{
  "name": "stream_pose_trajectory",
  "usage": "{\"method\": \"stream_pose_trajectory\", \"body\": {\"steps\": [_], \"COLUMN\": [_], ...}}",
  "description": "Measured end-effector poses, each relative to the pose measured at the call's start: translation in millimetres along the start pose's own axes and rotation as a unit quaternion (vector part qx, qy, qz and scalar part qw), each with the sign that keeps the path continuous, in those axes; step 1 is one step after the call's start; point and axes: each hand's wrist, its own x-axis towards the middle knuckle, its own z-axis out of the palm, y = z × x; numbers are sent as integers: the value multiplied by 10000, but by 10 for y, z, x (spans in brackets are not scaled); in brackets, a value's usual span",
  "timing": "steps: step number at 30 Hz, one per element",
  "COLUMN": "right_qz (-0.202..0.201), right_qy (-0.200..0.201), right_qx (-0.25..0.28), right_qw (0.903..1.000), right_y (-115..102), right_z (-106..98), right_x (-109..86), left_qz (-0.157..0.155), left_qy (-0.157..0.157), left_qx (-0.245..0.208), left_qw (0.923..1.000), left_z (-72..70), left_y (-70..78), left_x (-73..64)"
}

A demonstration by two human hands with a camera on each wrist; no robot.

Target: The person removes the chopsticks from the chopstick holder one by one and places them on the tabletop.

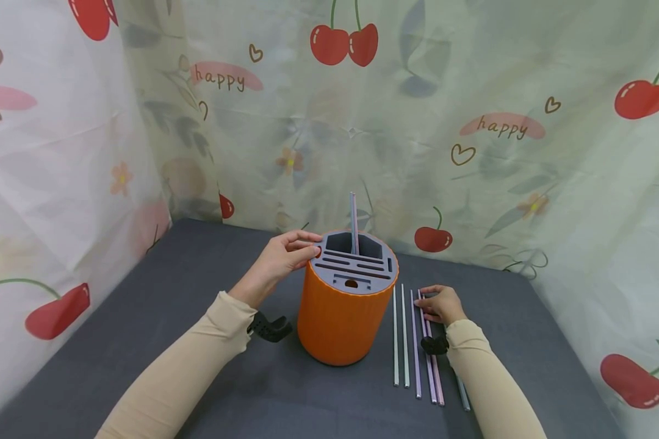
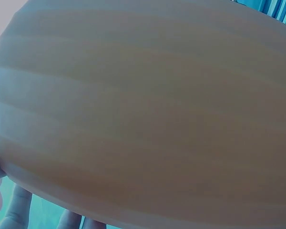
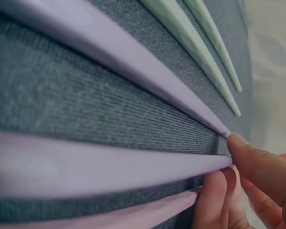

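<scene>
An orange knife-block-style holder (image 1: 340,323) stands upright, topped by a grey slotted lid (image 1: 357,266). My left hand (image 1: 285,256) holds its rim at the left; in the left wrist view the holder's wall fills most of the picture, with fingers (image 2: 20,210) showing past its edge. Bluish and pink chopsticks (image 1: 354,222) rise from the lid's large opening. To the right, my right hand (image 1: 442,303) pinches at the thin ends of two purple chopsticks (image 3: 181,102), which lie along the cloth. A pink chopstick (image 3: 148,210) lies beside them, its tip close to my fingers.
Two pale green chopsticks (image 1: 400,341) lie between the holder and the purple ones. A grey-blue chopstick (image 1: 464,395) is partly under my right forearm. Dark cloth (image 1: 225,390) covers the table, and cherry-printed curtains (image 1: 285,122) enclose the back and sides.
</scene>
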Motion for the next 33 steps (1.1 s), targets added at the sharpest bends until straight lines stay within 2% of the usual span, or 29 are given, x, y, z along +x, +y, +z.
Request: {"method": "stream_pose_trajectory", "body": {"steps": [12,21,33], "right_qz": [-83,4,36], "right_qy": [24,155,56], "right_qx": [-150,-267,-175], "right_qw": [9998,9995,9998], "right_y": [-18,3,-11], "right_z": [25,47,31], "right_x": [-20,37,44], "left_qz": [-31,-56,-78], "left_qy": [-14,-10,18], "left_qx": [22,31,11], "left_qw": [10000,10000,10000], "left_z": [-7,-6,-4], "left_y": [-4,-3,6], "left_x": [-1,-9,-12]}}
